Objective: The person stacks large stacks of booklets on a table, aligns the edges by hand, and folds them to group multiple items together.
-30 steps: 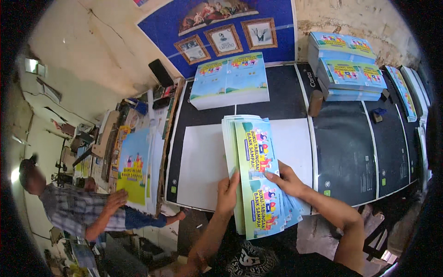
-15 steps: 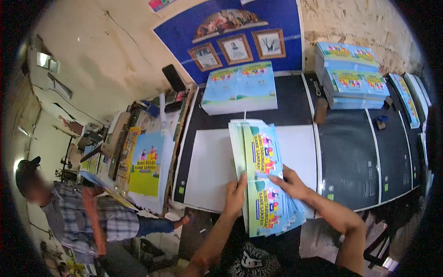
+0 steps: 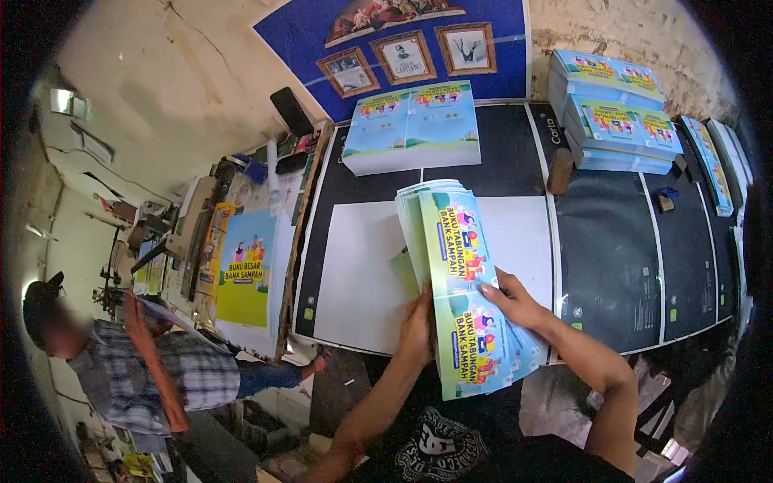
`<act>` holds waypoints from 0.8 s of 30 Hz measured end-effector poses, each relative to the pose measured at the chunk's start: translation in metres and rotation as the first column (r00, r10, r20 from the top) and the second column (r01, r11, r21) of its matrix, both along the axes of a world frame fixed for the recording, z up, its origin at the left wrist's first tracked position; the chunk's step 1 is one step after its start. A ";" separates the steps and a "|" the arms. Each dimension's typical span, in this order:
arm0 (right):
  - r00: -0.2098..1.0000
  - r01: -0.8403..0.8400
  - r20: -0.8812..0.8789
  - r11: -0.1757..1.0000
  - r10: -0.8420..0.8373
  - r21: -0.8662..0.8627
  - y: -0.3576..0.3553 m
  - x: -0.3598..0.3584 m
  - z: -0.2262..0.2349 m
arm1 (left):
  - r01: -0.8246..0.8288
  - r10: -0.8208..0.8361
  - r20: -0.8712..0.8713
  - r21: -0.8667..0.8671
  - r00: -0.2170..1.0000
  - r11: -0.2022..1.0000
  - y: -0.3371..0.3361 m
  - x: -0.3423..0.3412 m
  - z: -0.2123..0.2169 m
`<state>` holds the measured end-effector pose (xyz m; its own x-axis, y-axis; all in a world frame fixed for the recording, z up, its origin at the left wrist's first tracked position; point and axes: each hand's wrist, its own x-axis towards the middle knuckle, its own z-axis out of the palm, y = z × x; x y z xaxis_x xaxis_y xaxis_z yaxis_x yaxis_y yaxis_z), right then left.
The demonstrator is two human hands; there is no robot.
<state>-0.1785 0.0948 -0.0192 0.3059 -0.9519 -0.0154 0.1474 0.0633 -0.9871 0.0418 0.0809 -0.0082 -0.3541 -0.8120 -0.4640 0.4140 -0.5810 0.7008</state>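
Note:
Between my two hands is a fanned bundle of printed booklet covers, coloured light blue and green with cartoon figures and yellow lettering. It is tilted above the near part of the table. My left hand is closed on its left edge, the fingers partly hidden behind it. At the right edge my right hand grips it, thumb on the front and fingers behind. The lower right sheets spread out in steps. Under the bundle lies a large white sheet on the table, with a small green printed piece showing beside the bundle.
A wide stack of similar sheets stands behind my hands. Taller bundles rise at the back right, near a brown block. On the left side table lies a larger blue-and-green cover. Another person is at the far left.
My view has shifted a little, so the table sits higher. The left thumb has slid toward the bundle's edge, and the sheets are tilted slightly differently. The other person's arm has lifted.

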 end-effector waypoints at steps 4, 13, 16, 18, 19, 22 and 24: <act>0.999 -0.001 -0.033 1.000 0.000 -0.024 -0.003 0.000 -0.001 | 0.052 0.034 0.323 -0.254 0.946 0.966 -0.005 -0.001 0.009; 0.999 0.033 -0.044 0.999 -0.032 0.027 -0.008 0.002 0.002 | -0.189 0.384 0.418 -0.436 0.824 0.880 -0.023 0.091 0.065; 0.976 0.187 -0.076 0.961 -0.206 -0.202 -0.004 0.015 -0.004 | -0.400 0.571 0.230 -0.514 0.788 0.759 -0.020 0.110 0.097; 0.913 0.231 -0.251 0.915 -0.321 -0.331 -0.007 0.009 -0.007 | -0.315 0.553 0.419 -0.513 0.720 0.799 -0.029 0.092 0.105; 0.911 0.241 -0.255 0.919 -0.325 -0.313 -0.009 0.007 -0.011 | -0.236 0.535 0.550 -0.522 0.642 0.820 -0.028 0.084 0.101; 0.882 -0.010 -0.453 0.955 -0.131 -0.296 -0.008 -0.004 -0.017 | -0.240 0.439 0.367 -0.477 0.820 0.846 -0.024 0.054 0.069; 0.978 0.030 -0.206 0.998 -0.042 -0.059 -0.011 0.008 -0.010 | -0.130 0.390 0.495 -0.480 0.777 0.867 -0.020 0.033 0.055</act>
<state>-0.1703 0.0834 -0.0295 0.2674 -0.9633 -0.0216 -0.0595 0.0058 -0.9982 0.0750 0.0613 0.0465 0.1164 -0.9858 -0.1212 -0.0352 -0.1261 0.9914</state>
